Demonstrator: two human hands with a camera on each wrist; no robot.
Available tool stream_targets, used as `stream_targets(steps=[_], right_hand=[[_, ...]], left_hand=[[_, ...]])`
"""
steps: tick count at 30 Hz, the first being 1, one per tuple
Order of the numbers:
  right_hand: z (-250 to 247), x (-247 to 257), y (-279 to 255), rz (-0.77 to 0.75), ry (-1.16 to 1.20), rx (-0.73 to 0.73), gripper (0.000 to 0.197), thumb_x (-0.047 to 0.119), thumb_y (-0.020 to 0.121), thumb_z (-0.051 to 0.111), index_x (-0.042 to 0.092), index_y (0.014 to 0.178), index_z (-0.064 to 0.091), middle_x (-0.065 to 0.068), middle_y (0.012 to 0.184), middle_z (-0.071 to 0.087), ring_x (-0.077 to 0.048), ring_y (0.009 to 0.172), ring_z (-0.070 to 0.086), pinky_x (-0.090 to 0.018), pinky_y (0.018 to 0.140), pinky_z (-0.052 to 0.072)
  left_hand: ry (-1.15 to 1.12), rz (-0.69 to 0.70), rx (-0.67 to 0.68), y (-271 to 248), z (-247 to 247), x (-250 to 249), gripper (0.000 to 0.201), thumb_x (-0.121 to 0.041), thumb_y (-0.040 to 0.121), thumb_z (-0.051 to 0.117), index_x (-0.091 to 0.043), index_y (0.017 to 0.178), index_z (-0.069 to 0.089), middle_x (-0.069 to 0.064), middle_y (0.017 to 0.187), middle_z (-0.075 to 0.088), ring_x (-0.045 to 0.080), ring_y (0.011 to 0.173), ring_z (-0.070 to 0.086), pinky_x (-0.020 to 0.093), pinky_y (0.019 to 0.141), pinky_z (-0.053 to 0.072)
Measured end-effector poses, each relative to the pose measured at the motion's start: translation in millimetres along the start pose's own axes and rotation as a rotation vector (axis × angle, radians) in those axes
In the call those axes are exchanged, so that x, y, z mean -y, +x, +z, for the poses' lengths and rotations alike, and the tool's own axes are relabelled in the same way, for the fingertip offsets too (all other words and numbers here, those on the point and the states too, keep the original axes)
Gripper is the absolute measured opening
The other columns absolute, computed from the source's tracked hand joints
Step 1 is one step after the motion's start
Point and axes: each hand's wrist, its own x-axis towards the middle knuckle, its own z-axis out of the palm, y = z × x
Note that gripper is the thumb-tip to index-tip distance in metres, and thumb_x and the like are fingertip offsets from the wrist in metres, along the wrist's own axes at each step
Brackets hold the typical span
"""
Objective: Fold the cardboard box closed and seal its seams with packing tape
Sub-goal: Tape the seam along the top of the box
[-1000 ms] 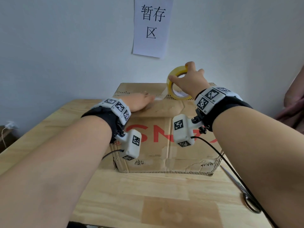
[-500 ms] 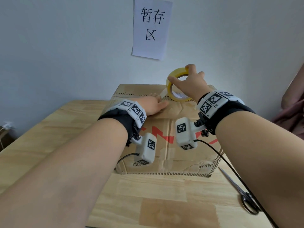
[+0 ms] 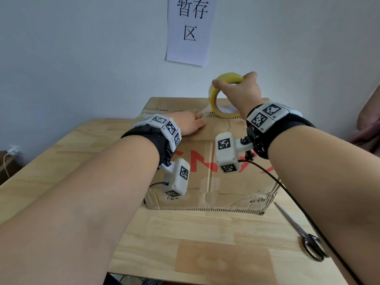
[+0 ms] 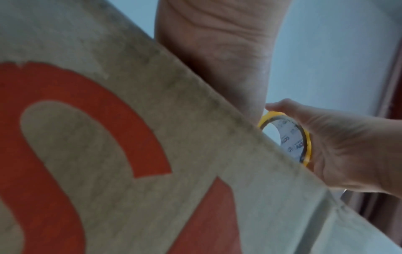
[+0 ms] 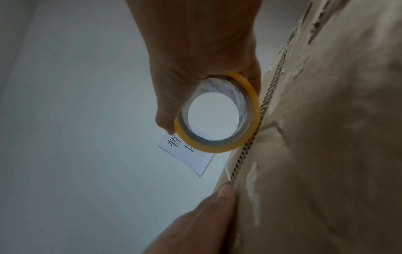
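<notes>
Head view: right hand [image 3: 244,93] clamped on tape roll [image 3: 221,95]; left hand [image 3: 190,124] flat, fingers straight, atop cardboard box [image 3: 226,182]

A cardboard box [image 4: 195,171] with red lettering fills the frame, and beyond its edge the right hand [image 4: 343,154] grips a yellow tape roll [image 4: 305,137].

tape roll [image 3: 213,95]: yellow | cardboard box [image 3: 226,188]: brown, red lettering | wrist bands [image 3: 265,118]: black-white square codes | table [image 3: 185,233]: pale wood

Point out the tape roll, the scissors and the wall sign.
tape roll [image 3: 213,100]: head view, left side of its yellow ring.
scissors [image 3: 313,247]: head view, black handle loops.
wall sign [image 3: 190,52]: head view, blank lower paper.
</notes>
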Motion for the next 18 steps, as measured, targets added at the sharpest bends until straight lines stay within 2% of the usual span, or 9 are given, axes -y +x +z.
stream_targets(steps=[2, 6, 8, 11, 18], right_hand=[[-1.3, 9.9, -1.0, -0.066, -0.074, 0.003, 0.072, 0.06, 0.063, 0.073, 0.02, 0.108, 0.034, -0.006, 0.11, 0.051, -0.021, 0.09, 0.056, -0.035, 0.073, 0.05], [-10.1, 19.0, 2.0, -0.134, -0.209, 0.009, 0.079, 0.059, 0.063, 0.074, 0.019, 0.118, 0.036, -0.007, 0.114, 0.047, -0.026, 0.094, 0.055, -0.038, 0.078, 0.05], [-20.3, 11.2, 6.3, -0.126, -0.28, -0.008, 0.08, 0.06, 0.063, 0.074, 0.017, 0.12, 0.036, -0.008, 0.114, 0.049, -0.028, 0.095, 0.055, -0.037, 0.075, 0.049], [-30.0, -6.5, 8.0, -0.101, -0.37, -0.024, 0.083, 0.061, 0.062, 0.073, 0.017, 0.121, 0.035, -0.01, 0.114, 0.049, -0.029, 0.094, 0.054, -0.038, 0.072, 0.048], [-34.8, -15.0, 10.5, -0.086, -0.388, -0.009, 0.087, 0.073, 0.064, 0.064, 0.022, 0.129, 0.037, -0.009, 0.123, 0.037, -0.031, 0.099, 0.054, -0.041, 0.084, 0.048]], left_hand=[[-0.007, 0.004, -0.016, -1.0, 0.9, -0.3, 0.053, -0.038, 0.103, 0.021, -0.015, 0.151, 0.019, 0.004, 0.16, 0.007, 0.024, 0.144, 0.02, 0.034, 0.114, 0.016], [-0.01, 0.014, -0.036, -1.4, 2.7, 0.1, 0.052, -0.035, 0.103, 0.02, -0.015, 0.151, 0.018, 0.004, 0.159, 0.008, 0.023, 0.145, 0.016, 0.033, 0.114, 0.014], [-0.007, 0.017, -0.032, -0.7, 2.2, 0.9, 0.051, -0.035, 0.104, 0.021, -0.014, 0.15, 0.021, 0.005, 0.159, 0.011, 0.023, 0.144, 0.019, 0.032, 0.114, 0.016], [-0.02, 0.021, -0.035, 0.0, 2.3, -0.8, 0.05, -0.034, 0.103, 0.023, -0.008, 0.145, 0.031, 0.01, 0.154, 0.025, 0.025, 0.138, 0.031, 0.033, 0.111, 0.024], [-0.005, 0.004, -0.028, 2.2, 1.5, -0.9, 0.054, -0.042, 0.102, 0.024, -0.013, 0.147, 0.028, 0.005, 0.156, 0.023, 0.024, 0.139, 0.031, 0.037, 0.114, 0.023]])
